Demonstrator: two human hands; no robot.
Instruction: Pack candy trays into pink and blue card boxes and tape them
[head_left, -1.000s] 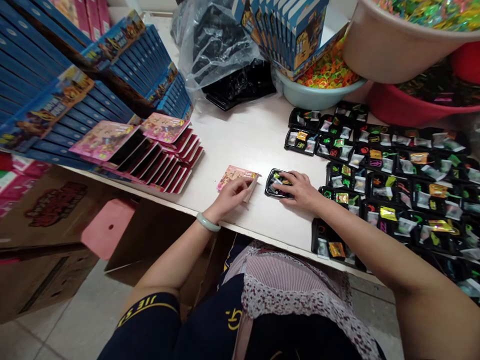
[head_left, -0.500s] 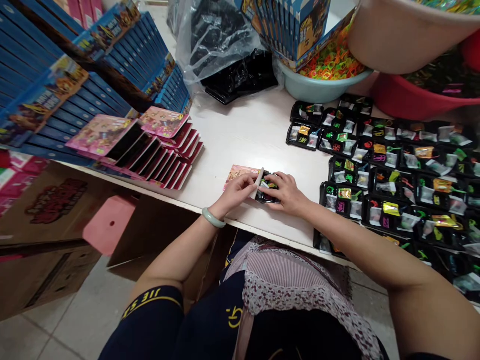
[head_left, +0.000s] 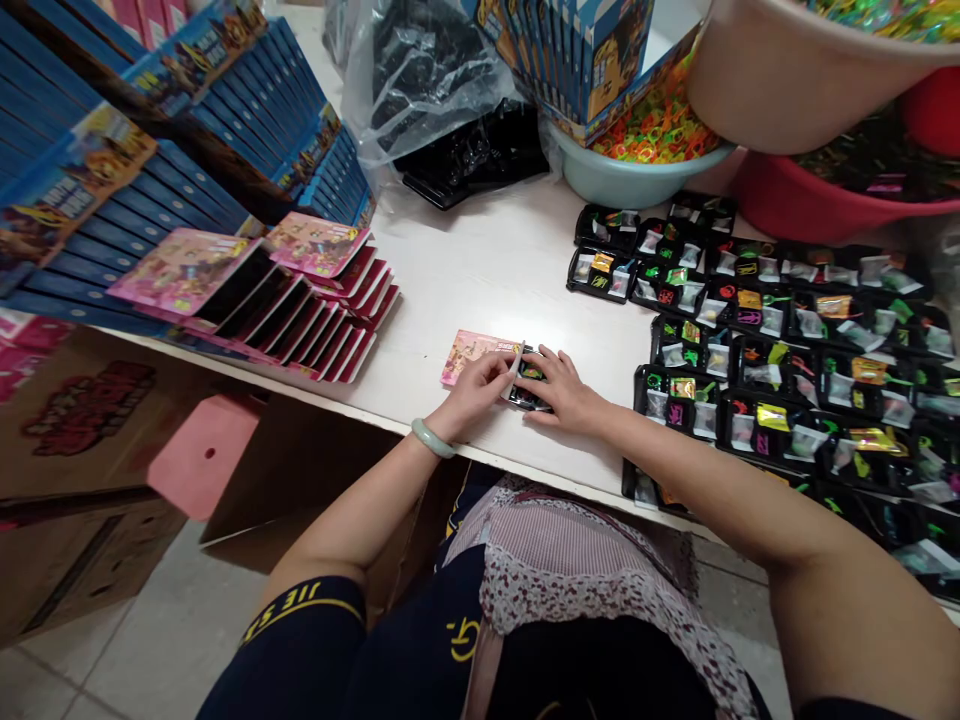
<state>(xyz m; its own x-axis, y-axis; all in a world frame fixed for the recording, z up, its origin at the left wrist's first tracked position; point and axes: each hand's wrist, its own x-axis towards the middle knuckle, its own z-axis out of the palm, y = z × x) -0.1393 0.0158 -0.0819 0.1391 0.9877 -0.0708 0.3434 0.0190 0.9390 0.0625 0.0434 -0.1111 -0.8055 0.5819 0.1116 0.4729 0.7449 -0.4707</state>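
A pink printed card box (head_left: 463, 353) lies on the white table near its front edge, partly under my left hand. My left hand (head_left: 478, 390) pinches the upright edge of the box's flap, just left of a small black tray. The black tray (head_left: 528, 402) holds small colourful pieces and rests against the flap. Over the tray spreads my right hand (head_left: 564, 393), its fingertips on the tray and its contents. Fingers cover much of the tray.
Filled black trays (head_left: 765, 362) cover the right side. Pink card boxes (head_left: 315, 245) and blue display boxes (head_left: 187, 190) stack at left. A plastic bag (head_left: 427, 90), a light blue basin (head_left: 615, 180), a red basin (head_left: 810, 205) and a pale tub (head_left: 772, 85) stand behind.
The flap at my left hand leans a little more over the tray, and more of the pink box shows. My right hand has shifted slightly left. The whole view has moved slightly.
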